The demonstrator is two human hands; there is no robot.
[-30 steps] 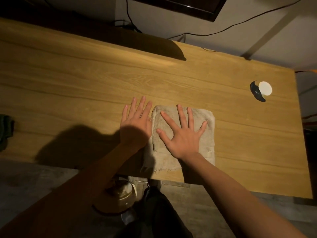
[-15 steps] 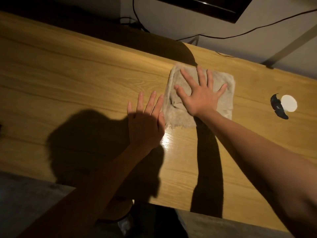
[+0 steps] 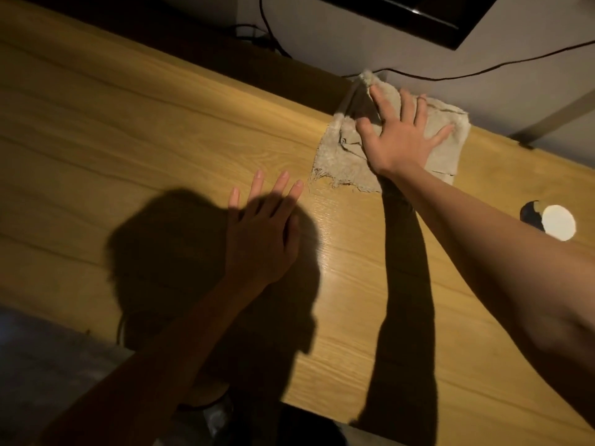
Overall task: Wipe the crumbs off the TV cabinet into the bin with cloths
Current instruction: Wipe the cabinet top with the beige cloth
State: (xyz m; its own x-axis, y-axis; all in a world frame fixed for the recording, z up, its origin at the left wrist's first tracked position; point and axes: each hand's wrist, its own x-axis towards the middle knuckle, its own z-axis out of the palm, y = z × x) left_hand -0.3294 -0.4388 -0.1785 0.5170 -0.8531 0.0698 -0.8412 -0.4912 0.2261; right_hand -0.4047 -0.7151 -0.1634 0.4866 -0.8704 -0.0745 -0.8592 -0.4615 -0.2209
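A beige frayed cloth [image 3: 339, 159] lies at the far edge of the wooden TV cabinet top [image 3: 128, 149], bunched up against the wall. My right hand [image 3: 399, 136] presses flat on it with fingers spread. My left hand [image 3: 260, 233] rests flat on the bare wood, nearer to me and left of the cloth, fingers straight. Part of a bin [image 3: 206, 397] shows below the cabinet's front edge, mostly hidden by my left arm. I cannot make out crumbs in this dim light.
A round white disc [image 3: 558, 223] beside a dark cable hole [image 3: 529, 214] sits at the right of the cabinet top. Black cables [image 3: 483, 70] run along the wall behind. A TV's lower edge [image 3: 418, 17] hangs above.
My right hand has pushed the cloth away from the front edge to the far edge by the wall. My left hand has stayed on the wood and now lies well behind the cloth.
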